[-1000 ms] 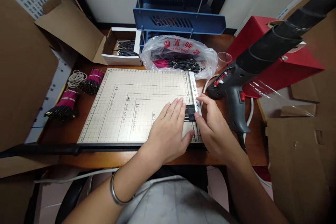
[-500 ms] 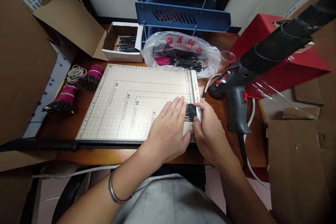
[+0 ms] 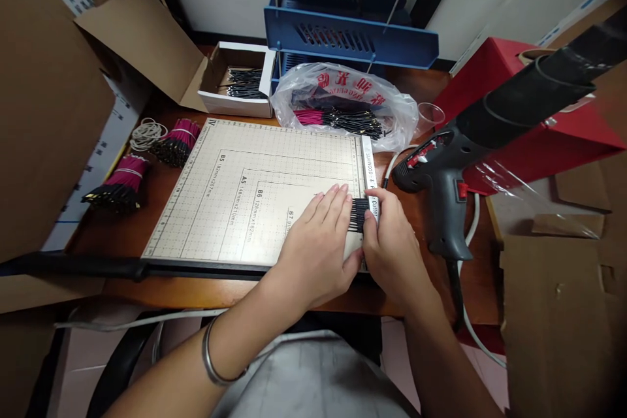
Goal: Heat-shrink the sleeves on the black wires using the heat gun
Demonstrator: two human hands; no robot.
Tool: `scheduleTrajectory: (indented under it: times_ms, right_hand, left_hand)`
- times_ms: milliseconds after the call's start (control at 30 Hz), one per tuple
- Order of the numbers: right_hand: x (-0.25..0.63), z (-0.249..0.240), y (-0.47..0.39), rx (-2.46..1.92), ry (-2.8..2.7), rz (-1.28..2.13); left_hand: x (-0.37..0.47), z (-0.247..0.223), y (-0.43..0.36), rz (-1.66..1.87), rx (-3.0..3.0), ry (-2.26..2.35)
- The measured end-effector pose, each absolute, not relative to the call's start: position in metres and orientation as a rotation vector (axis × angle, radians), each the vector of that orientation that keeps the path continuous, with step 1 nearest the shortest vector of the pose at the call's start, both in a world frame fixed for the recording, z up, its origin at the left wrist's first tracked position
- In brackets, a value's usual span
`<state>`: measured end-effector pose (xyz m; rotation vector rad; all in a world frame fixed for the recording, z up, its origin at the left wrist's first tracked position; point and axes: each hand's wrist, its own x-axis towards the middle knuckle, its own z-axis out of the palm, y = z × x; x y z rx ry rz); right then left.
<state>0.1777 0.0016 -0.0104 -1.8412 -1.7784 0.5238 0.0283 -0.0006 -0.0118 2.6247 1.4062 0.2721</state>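
Observation:
A row of short black wires (image 3: pixel 359 214) lies side by side on the cream board of the paper cutter (image 3: pixel 230 202), close to its white right edge strip. My left hand (image 3: pixel 316 245) rests flat over the wires, fingers stretched out and together, hiding their left part. At the right ends of the row, my right hand (image 3: pixel 394 241) curls its thumb and forefinger against the wires and the edge strip. The cutter's black handle (image 3: pixel 98 268) lies down along the front side, pointing left.
Behind the board sit a plastic bag (image 3: pixel 343 91) of pink and black wires and a white box (image 3: pixel 238 101) of black wires. Tied wire bundles (image 3: pixel 120 183) lie left. A heat gun (image 3: pixel 443 176) stands right, before a red box (image 3: pixel 548 144). Blue shelves (image 3: pixel 350 32) rise behind.
The view has shifted a little, so most things sit slightly lower and to the right. Both hands keep nearly the same pose at the row of wires.

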Motion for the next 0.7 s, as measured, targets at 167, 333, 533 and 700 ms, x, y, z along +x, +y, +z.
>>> scheduleTrajectory:
  times_ms: [167,333,533,700]
  right_hand:
    - [0.174,-0.011,0.007,-1.917,-1.819,0.47]
    - [0.175,-0.004,0.008,-1.9,-1.845,0.506]
    - [0.178,-0.002,0.006,-1.928,-1.813,0.605]
    - [0.184,-0.006,0.013,-1.882,-1.755,0.693]
  left_hand:
    - [0.029,-0.014,-0.001,0.287,2.624,1.406]
    - [0.029,-0.015,-0.001,0.3,2.629,1.407]
    - [0.03,-0.014,-0.001,0.301,2.633,1.403]
    - [0.029,-0.012,-0.001,0.293,2.618,1.399]
